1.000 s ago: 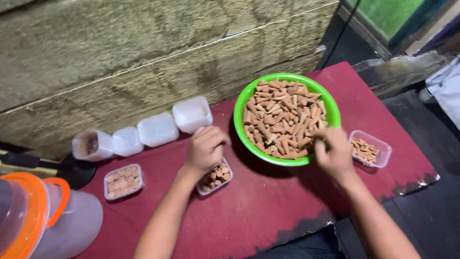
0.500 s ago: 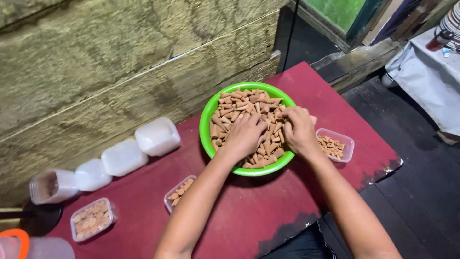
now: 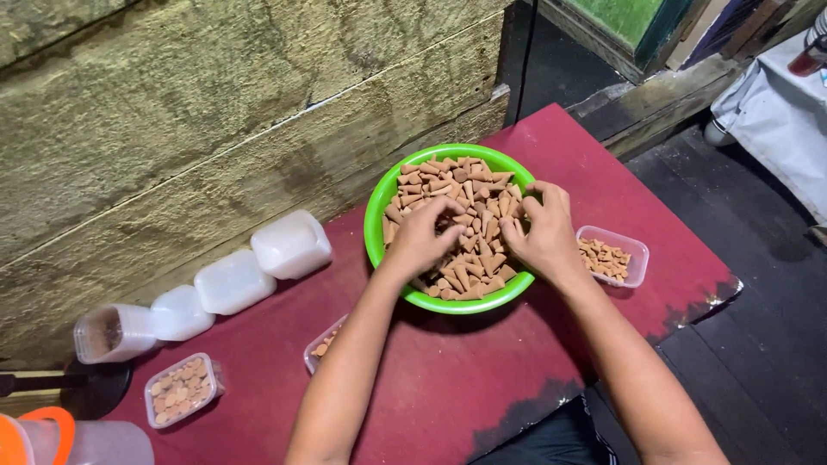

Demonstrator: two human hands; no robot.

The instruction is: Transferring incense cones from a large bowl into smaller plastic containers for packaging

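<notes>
A bright green bowl (image 3: 379,202) heaped with small brown cone-shaped pieces (image 3: 448,181) stands on a dark red table (image 3: 482,379). Both hands are inside the bowl. My left hand (image 3: 426,237) rests on the cones with its fingers curled over them. My right hand (image 3: 538,232) lies beside it, fingers bent into the pile. Whether either hand has closed on cones is hidden by the fingers. A small clear tub of cones (image 3: 613,256) sits just right of the bowl, and another (image 3: 323,346) shows partly behind my left forearm.
A row of lidded white tubs (image 3: 234,280) lines the rough yellowish wall (image 3: 215,120). A filled clear tub (image 3: 179,389) and an orange-lidded jar (image 3: 52,435) sit at the lower left. The table's right edge drops to a dark floor (image 3: 758,344).
Both hands left the small tubs beside the bowl and moved into the green bowl. The camera view has swung to the right.
</notes>
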